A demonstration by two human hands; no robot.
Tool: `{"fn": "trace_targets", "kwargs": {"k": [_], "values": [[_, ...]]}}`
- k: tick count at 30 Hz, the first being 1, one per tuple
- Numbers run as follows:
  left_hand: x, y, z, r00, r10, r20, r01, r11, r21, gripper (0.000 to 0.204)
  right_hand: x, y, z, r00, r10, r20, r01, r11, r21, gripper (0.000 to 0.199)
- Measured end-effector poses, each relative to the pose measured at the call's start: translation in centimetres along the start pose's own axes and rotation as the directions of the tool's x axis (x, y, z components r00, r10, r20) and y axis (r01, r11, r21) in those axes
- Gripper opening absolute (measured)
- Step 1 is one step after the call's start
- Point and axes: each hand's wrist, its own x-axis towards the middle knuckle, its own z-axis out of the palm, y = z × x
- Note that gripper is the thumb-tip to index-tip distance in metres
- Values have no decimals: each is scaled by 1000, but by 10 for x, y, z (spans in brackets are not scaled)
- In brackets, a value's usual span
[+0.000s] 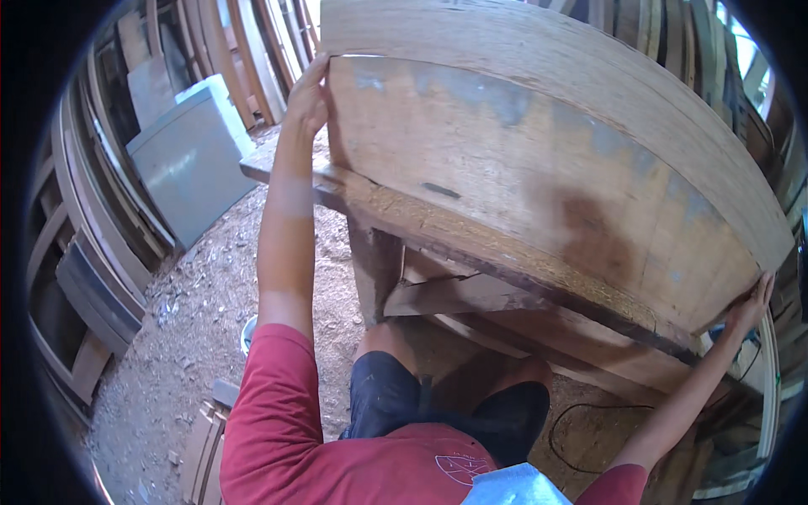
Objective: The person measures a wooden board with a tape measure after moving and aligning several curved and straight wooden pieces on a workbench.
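Observation:
A large arched wooden panel (539,177) stands on edge on a rough wooden workbench (438,227), tilted up in front of me. My left hand (309,94) grips the panel's left edge near its top corner. My right hand (752,305) holds the panel's right end, fingers curled around the edge. The panel's face is brown with grey patches and a dark stain. Its thick curved top edge runs from upper left to far right.
Curved wooden frames and boards (93,252) lean stacked along the left wall. A grey sheet (185,160) leans behind them. Sawdust covers the ground (210,311). A black cable (581,421) lies under the bench. Short planks (202,438) lie near my left side.

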Motion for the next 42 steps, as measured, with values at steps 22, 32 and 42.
{"fn": "trace_targets", "kwargs": {"k": [22,32,42], "values": [[-11,-3,3,993,115,-3,-115,989,92,43,-8,-1,5,992,-124,-10,117,956,-269,55],[-18,-6,6,983,135,-121,-125,988,93,38,-18,-8,15,991,-129,-15,123,971,-204,59],[0,-11,-15,970,225,-97,-195,949,249,44,-11,7,3,990,-141,-15,137,978,-155,58]]}}
